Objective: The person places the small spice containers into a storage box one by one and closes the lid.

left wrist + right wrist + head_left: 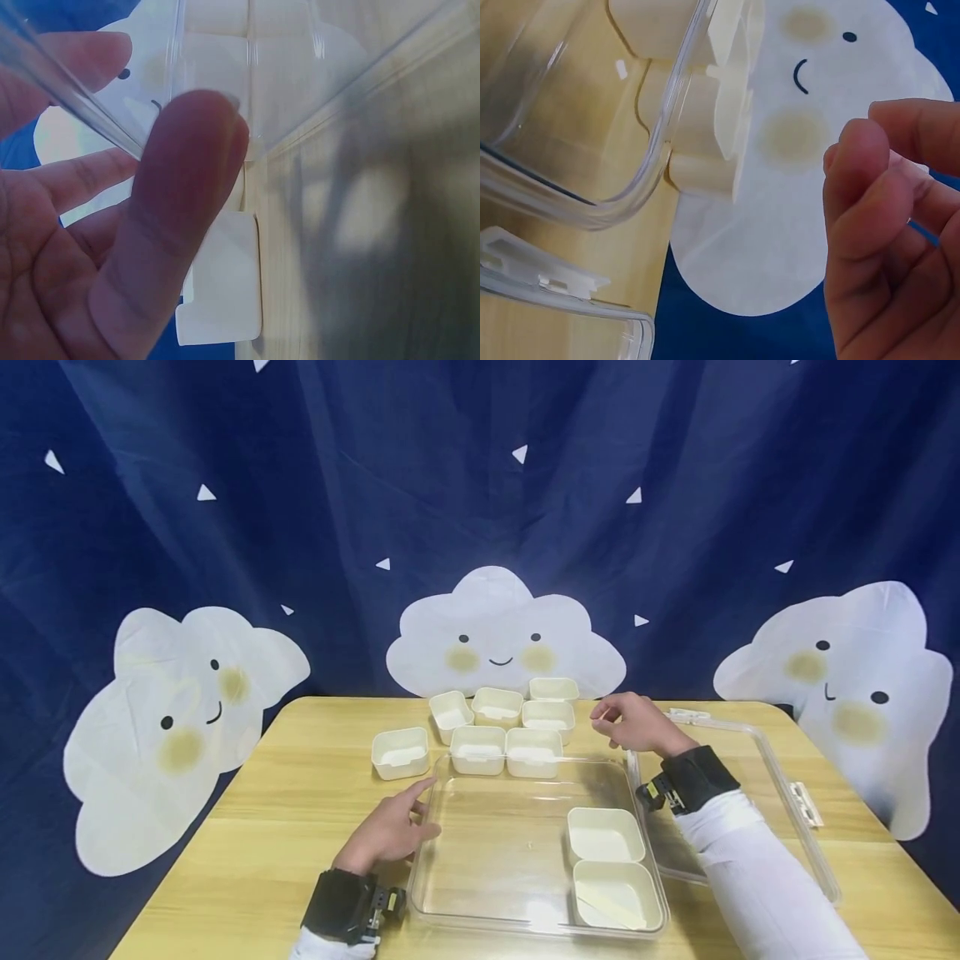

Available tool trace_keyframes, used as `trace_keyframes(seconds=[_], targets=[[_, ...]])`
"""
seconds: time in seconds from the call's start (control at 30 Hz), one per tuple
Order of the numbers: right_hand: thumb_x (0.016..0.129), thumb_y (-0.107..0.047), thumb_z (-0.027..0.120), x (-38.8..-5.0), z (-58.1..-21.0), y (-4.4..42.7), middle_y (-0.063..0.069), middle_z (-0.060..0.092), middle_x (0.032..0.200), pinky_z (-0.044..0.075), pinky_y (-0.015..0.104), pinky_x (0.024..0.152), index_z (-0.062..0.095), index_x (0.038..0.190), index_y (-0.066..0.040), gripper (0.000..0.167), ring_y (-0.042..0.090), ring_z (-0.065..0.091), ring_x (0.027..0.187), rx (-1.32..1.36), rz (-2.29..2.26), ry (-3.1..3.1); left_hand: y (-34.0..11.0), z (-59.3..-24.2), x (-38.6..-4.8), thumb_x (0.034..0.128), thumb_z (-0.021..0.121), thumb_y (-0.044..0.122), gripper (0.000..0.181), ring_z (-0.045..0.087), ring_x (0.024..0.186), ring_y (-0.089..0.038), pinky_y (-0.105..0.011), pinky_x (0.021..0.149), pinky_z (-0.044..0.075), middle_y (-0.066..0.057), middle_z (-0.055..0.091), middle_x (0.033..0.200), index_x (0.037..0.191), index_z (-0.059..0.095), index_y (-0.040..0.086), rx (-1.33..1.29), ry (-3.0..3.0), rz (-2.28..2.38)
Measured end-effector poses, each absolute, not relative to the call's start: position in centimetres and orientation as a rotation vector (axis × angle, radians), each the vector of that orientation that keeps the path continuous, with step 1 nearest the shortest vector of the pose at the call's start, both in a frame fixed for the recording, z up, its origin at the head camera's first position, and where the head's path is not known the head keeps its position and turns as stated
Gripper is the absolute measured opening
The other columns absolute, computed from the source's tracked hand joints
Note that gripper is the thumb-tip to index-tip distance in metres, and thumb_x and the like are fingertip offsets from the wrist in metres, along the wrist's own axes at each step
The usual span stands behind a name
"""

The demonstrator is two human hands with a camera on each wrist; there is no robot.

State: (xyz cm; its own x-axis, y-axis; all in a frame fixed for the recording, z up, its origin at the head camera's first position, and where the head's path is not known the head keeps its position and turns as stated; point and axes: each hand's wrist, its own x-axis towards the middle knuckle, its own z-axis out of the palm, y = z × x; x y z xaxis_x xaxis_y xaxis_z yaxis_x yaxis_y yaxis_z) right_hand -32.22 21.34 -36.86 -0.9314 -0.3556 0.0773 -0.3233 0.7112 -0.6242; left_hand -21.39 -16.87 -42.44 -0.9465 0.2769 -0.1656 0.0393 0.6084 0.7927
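A clear plastic storage box [502,827] sits open-topped on the table, with two cream small bins [606,835] along its right side. My left hand [390,831] is at the box's left rim, fingers loosely extended; the left wrist view shows the thumb [187,172] near the transparent wall. Whether it touches firmly is unclear. Past the box's far right corner, my right hand [636,722] hovers with fingers loosely bent. Nothing shows between its fingertips in the right wrist view. Several more cream bins [478,750] cluster behind the box, nearest the right hand.
One cream bin [401,753] stands apart at the left of the cluster. A clear lid [772,743] with white latches [806,803] lies right of the box, partly under the right forearm. Behind the wooden table [247,860] hangs a blue curtain [450,485] with clouds.
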Motion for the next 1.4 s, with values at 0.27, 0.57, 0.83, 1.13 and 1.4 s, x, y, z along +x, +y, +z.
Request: trace_keyframes(seconds=[0.27, 0.57, 0.83, 1.13, 1.4], targets=[[0.093, -0.010, 0.062, -34.1, -36.9, 20.5, 0.006, 0.067, 0.079, 0.053, 0.032, 0.054, 0.066, 0.102, 0.001, 0.014, 0.025, 0.066, 0.062, -0.536, -1.014, 2.818, -17.0, -42.1, -21.3, 0.0868, 0.069, 0.011, 0.075, 0.058, 0.050, -0.018, -0.035, 0.049, 0.052, -0.027, 0.056, 0.123, 0.151, 0.031, 0.006, 0.285, 2.564, 1.261], [0.092, -0.010, 0.062, -35.4, -38.2, 20.0, 0.011, 0.067, 0.077, 0.052, 0.029, 0.049, 0.066, 0.097, 0.001, 0.013, 0.026, 0.067, 0.061, -0.507, -1.025, 2.786, -17.0, -42.2, -20.9, 0.0870, 0.069, 0.012, 0.076, 0.058, 0.052, -0.018, -0.035, 0.050, 0.053, -0.031, 0.053, 0.125, 0.151, 0.028, 0.004, 0.326, 2.553, 1.251], [0.092, -0.010, 0.061, -36.5, -38.5, 19.7, 0.016, 0.066, 0.081, 0.053, 0.030, 0.051, 0.065, 0.097, 0.001, 0.013, 0.018, 0.065, 0.058, -0.476, -1.047, 2.750, -17.1, -42.0, -21.0, 0.0869, 0.069, 0.011, 0.075, 0.058, 0.050, -0.018, -0.035, 0.049, 0.053, -0.030, 0.055, 0.122, 0.150, 0.029, 0.003, 0.343, 2.557, 1.265], [0.093, -0.008, 0.059, -37.4, -38.6, 19.2, 0.007, 0.060, 0.076, 0.052, 0.026, 0.052, 0.062, 0.095, 0.003, 0.012, 0.015, 0.063, 0.058, -0.391, -1.071, 2.678, -17.3, -42.5, -21.1, 0.0877, 0.069, 0.013, 0.075, 0.058, 0.051, -0.017, -0.034, 0.049, 0.053, -0.030, 0.056, 0.121, 0.150, 0.029, 0.002, 0.369, 2.563, 1.256], [0.091, -0.008, 0.059, -38.0, -38.9, 18.9, 0.004, 0.055, 0.073, 0.051, 0.025, 0.052, 0.059, 0.087, 0.002, 0.010, 0.013, 0.062, 0.057, -0.311, -1.094, 2.676, -17.3, -42.4, -21.3, 0.0875, 0.068, 0.013, 0.075, 0.059, 0.049, -0.016, -0.034, 0.050, 0.053, -0.030, 0.056, 0.122, 0.150, 0.029, 0.003, 0.363, 2.562, 1.254]])
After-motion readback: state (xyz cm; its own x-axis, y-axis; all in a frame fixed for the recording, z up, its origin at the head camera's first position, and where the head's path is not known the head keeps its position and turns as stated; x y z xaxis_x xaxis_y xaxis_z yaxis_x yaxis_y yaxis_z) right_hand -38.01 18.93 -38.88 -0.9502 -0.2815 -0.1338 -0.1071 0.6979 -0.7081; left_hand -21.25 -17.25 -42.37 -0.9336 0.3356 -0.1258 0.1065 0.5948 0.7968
